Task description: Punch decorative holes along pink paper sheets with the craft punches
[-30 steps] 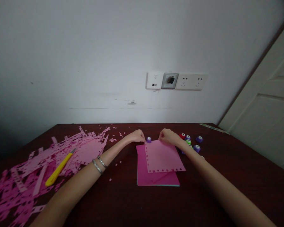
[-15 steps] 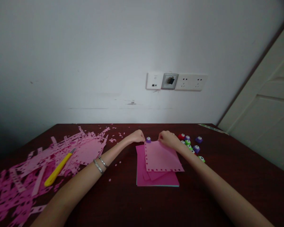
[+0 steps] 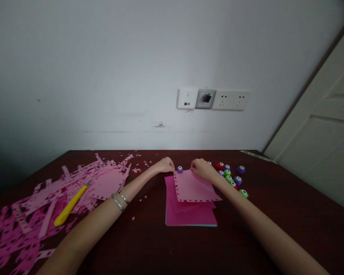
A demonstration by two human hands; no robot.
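Observation:
A light pink sheet of paper (image 3: 196, 187) with a row of punched holes along its left and near edges is between my two hands. My left hand (image 3: 165, 165) is closed, its fingertips pinching the far left corner. On the far edge my right hand (image 3: 203, 169) is also closed, fingers on the paper. A small purple craft punch (image 3: 179, 169) sits at that edge, between the hands and touched by neither as far as I can see. Below the sheet lies a stack of darker pink paper (image 3: 189, 218), partly covered.
Several red, green and purple punches (image 3: 228, 178) stand right of my right hand. At left, a yellow utility knife (image 3: 71, 206) rests on a heap of punched pink paper strips (image 3: 31, 225). Tiny paper cut-outs (image 3: 137, 170) are scattered behind my left forearm. A wall closes off the back.
The light pink sheet has shifted away from me and slightly left, so its near edge uncovers more of the stack. Both hands have moved a little left; the purple punch has stayed put.

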